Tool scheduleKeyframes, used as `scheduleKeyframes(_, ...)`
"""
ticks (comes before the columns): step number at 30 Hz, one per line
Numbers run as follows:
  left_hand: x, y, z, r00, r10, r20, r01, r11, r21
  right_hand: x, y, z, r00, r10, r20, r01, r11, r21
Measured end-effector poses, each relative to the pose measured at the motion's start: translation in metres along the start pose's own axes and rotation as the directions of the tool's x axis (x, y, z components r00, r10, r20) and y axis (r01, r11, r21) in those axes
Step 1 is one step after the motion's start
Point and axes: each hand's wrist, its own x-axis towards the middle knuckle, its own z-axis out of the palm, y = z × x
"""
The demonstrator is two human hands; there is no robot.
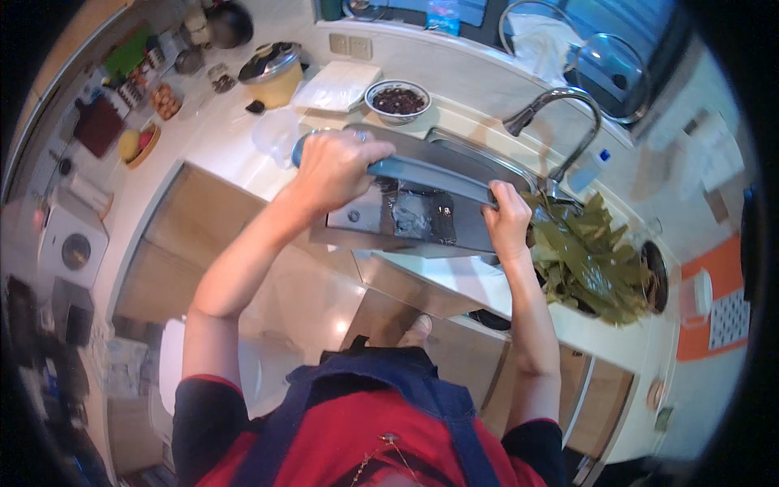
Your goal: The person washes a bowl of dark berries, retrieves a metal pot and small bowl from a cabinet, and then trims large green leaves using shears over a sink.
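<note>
My left hand (341, 164) grips the left part of a blue-grey basin (435, 173), and my right hand (508, 216) holds its right end. The basin is tilted, so its long rim shows nearly edge-on; its inside is mostly hidden. It is held over a stainless steel sink (365, 234), where wet, shiny surfaces show below the rim. Behind my right hand arches a chrome faucet (575, 94). Close to the right of that hand lies a heap of wet, long green leaves (584, 262).
A patterned bowl of dark beans or grains (398, 100) stands behind the sink. Left of it are a white packet (338, 85), a yellow lidded pot (274, 79) and a translucent plastic bag or container (277, 134). A bottle with a blue cap (590, 170) stands near the faucet.
</note>
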Motion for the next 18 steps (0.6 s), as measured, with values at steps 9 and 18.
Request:
scheduleKeyframes(9, 0.096, 0.006, 0.058, 0.934, -0.127, 0.334, 0.084, 0.987, 0.140, -0.009, 0.098, 0.097, 0.977, 0.213, 0.024, -0.204, 0.889, 0.409)
scheduleKeyframes(18, 0.120, 0.031, 0.077, 0.904, -0.167, 0.393, 0.113, 0.981, 0.157, -0.024, 0.117, 0.118, 0.962, 0.262, 0.081, -0.262, 0.791, 0.552)
